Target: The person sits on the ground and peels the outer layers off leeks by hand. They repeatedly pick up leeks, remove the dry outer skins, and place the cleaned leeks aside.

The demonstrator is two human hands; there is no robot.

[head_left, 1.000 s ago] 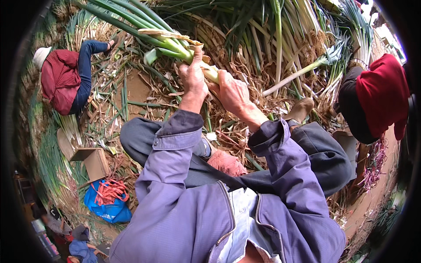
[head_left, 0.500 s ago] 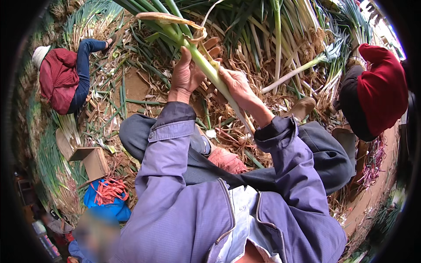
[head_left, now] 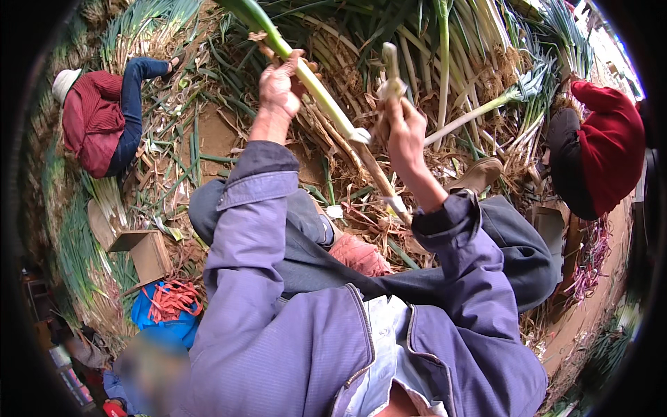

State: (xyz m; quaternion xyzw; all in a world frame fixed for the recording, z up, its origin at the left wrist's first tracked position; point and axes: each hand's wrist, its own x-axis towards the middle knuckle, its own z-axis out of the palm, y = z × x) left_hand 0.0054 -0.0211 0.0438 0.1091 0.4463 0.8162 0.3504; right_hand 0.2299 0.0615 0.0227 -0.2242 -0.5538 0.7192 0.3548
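My left hand (head_left: 278,90) is closed round a long green onion (head_left: 323,97), which slants from its green leaves at the top edge to its pale lower end, where a bit of white skin curls off. Beside the stalk a dry brown strip (head_left: 372,165) runs down toward my right knee; where it begins is hidden. My right hand (head_left: 404,132) is raised apart from the onion, its fingers pinching a crumpled, pale peeled layer (head_left: 392,82) that is blurred by motion.
Piled green onions (head_left: 479,42) lie ahead, with one loose green onion (head_left: 479,115) at right. Dry peelings cover the ground. People in red sit at left (head_left: 94,121) and right (head_left: 608,149). A wooden stool (head_left: 149,257) and a blue bag (head_left: 163,323) with red strips stand at left.
My right hand has pulled away from the stalk to the right, with a peeled layer in its fingers. My left hand has moved slightly up and left with the onion.
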